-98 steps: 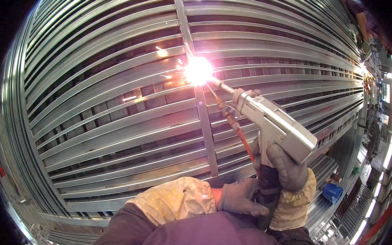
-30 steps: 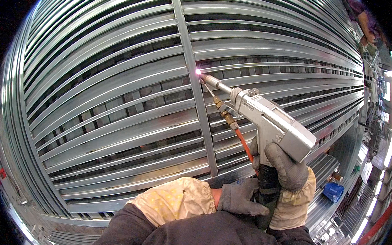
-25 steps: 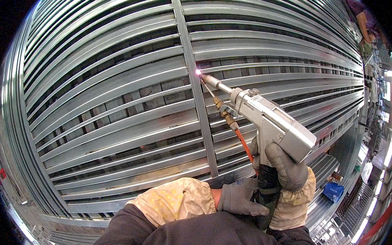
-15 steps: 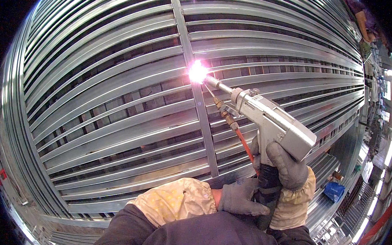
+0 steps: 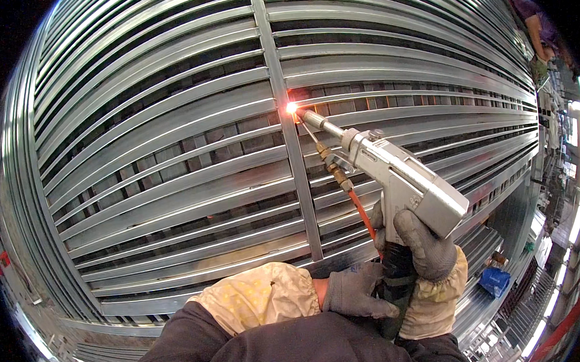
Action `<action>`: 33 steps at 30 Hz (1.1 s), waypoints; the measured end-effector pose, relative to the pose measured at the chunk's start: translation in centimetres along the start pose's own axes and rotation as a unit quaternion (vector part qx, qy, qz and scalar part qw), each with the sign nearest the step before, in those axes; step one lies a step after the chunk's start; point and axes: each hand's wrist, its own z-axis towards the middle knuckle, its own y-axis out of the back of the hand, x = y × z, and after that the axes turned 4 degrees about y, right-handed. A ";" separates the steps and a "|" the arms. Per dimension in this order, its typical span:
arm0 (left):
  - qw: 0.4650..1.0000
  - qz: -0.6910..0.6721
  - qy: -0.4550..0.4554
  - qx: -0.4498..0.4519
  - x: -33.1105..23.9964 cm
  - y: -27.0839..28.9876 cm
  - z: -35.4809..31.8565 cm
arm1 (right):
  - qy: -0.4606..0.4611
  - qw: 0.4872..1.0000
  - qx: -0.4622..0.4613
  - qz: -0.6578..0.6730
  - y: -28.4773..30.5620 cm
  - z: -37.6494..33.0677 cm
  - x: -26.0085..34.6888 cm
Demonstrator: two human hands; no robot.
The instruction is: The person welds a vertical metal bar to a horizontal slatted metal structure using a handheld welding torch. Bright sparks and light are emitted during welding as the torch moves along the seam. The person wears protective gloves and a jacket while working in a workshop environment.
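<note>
My right hand (image 5: 429,247), in a grey glove, is wrapped round the grip of a silver welding gun (image 5: 406,184). The gun's nozzle points up and left at a crossbar (image 5: 294,167) in a metal slatted frame. At the tip a small reddish-white glow (image 5: 291,107) sits on the joint between crossbar and slat. A thin wire guide with brass fittings (image 5: 334,168) and an orange hose (image 5: 362,216) runs beneath the nozzle. Also gloved, my left hand (image 5: 355,294) closes round the black-wrapped cable (image 5: 398,274) below the grip; some of its fingers are hidden.
Long metal slats (image 5: 189,167) fill most of the view, with dark gaps between them. A blue package (image 5: 494,281) lies at the lower right. Another person's arm (image 5: 534,33) shows at the far upper right edge. Tan cuffs (image 5: 260,295) cover my forearms.
The bright pink-white glare at the nozzle has shrunk to a small reddish spot. The gun and both hands have barely moved.
</note>
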 end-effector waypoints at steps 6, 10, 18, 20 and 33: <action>1.000 -0.013 -0.024 0.008 1.1 0.1 0.2 | -0.014 1.000 -0.004 -0.014 -0.1 0.1 0.3; 0.997 -0.058 0.034 0.028 1.0 0.2 0.2 | -0.014 1.000 -0.002 -0.001 -0.2 0.1 0.5; 1.000 0.000 -0.004 0.009 -0.1 0.0 0.1 | -0.007 1.000 -0.009 0.012 0.1 0.1 -0.2; 1.000 0.003 0.013 0.018 0.0 0.0 0.2 | 0.002 1.000 -0.014 0.002 0.1 0.2 -0.2; 0.999 -0.031 -0.011 0.006 -0.6 -0.2 0.1 | -0.011 1.000 0.013 0.016 0.7 0.3 -0.7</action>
